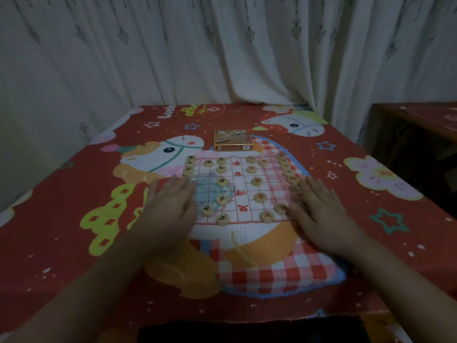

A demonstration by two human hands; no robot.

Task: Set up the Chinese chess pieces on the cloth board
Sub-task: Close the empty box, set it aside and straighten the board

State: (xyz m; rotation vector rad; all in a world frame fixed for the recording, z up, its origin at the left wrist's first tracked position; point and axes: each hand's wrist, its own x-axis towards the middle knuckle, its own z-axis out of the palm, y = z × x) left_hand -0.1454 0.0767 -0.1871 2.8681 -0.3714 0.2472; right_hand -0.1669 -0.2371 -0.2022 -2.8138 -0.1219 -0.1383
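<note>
Though dim, board [247,186] on red tablecloth [351,204], curtains [173,58] behind.

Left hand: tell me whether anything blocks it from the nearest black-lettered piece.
Nothing visible does. The left hand lies flat at the cloth board's left edge; the black-lettered piece sits just right of it, only bare board between.
</note>
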